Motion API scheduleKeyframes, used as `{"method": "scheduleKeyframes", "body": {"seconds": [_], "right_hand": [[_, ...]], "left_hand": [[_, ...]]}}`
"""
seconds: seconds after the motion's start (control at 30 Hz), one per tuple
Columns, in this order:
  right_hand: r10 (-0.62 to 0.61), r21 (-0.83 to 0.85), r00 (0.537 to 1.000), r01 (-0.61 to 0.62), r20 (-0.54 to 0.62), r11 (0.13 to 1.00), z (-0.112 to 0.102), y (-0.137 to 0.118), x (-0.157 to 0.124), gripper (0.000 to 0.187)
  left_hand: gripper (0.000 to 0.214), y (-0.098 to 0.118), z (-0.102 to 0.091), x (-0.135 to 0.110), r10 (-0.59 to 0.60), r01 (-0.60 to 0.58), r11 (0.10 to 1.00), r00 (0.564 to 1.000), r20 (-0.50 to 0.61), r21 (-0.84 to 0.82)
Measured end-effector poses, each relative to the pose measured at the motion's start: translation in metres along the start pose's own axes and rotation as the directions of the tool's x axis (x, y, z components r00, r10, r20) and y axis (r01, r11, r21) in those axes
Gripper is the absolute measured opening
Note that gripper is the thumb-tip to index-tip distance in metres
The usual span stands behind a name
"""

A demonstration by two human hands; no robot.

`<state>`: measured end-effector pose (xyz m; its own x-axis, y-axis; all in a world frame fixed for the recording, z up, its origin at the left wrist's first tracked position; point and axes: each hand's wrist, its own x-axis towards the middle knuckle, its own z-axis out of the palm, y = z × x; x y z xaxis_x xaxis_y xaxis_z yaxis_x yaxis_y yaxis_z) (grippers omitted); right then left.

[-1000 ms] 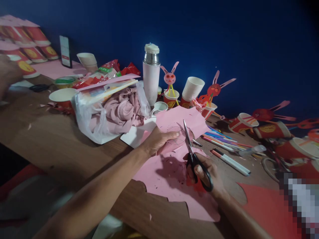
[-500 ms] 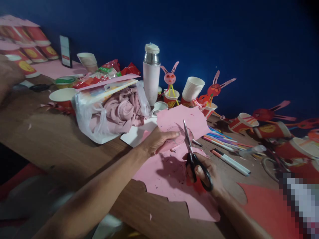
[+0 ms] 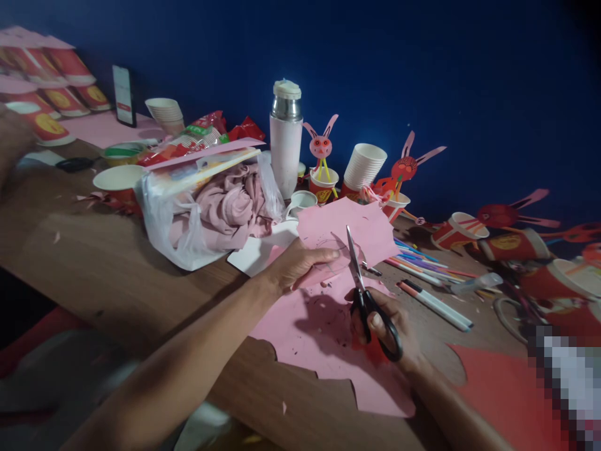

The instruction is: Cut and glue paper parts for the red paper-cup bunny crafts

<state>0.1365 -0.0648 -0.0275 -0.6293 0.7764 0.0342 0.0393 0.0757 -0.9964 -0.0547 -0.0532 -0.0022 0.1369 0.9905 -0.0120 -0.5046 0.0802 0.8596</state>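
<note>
My left hand (image 3: 295, 266) pinches a pink paper sheet (image 3: 366, 228) with a drawn circle on it and holds it up off the table. My right hand (image 3: 389, 329) grips black-handled scissors (image 3: 364, 285), thumb and fingers through the loops, blades pointing up into the sheet's near edge. Under both hands a larger pink sheet (image 3: 319, 344) lies flat on the wooden table (image 3: 103, 263), strewn with small scraps.
Coloured markers (image 3: 422, 269) lie right of the scissors. Behind stand a white flask (image 3: 285, 141), stacked paper cups (image 3: 364, 166), paper rabbit figures in cups (image 3: 322, 163) and a plastic bag with pink cloth (image 3: 211, 207). Red paper (image 3: 498, 388) lies near right. Another person's hand (image 3: 12, 141) is far left.
The pink sheet in my left hand has shifted slightly around the scissor blades. The hand at the far left has moved a little.
</note>
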Motion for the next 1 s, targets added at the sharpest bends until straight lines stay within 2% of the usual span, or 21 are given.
{"method": "scheduleKeyframes", "body": {"seconds": [0.33,0.57,1.0], "right_hand": [[0.02,0.015,1.0,-0.02,-0.024,1.0,0.0017,-0.0035,0.0005,0.047],[0.03,0.019,0.999,-0.03,-0.026,0.999,0.0032,-0.0047,0.0003,0.049],[0.04,-0.007,0.999,-0.04,-0.021,0.999,0.0014,-0.006,0.0005,0.051]], "left_hand": [[0.035,0.0032,0.0,-0.0025,-0.071,0.07,0.997,0.997,-0.007,-0.031],[0.019,0.005,0.0002,-0.0022,-0.106,0.106,0.994,0.994,0.001,-0.016],[0.021,0.0077,-0.0012,-0.0026,-0.136,0.136,0.991,0.99,-0.024,-0.004]]}}
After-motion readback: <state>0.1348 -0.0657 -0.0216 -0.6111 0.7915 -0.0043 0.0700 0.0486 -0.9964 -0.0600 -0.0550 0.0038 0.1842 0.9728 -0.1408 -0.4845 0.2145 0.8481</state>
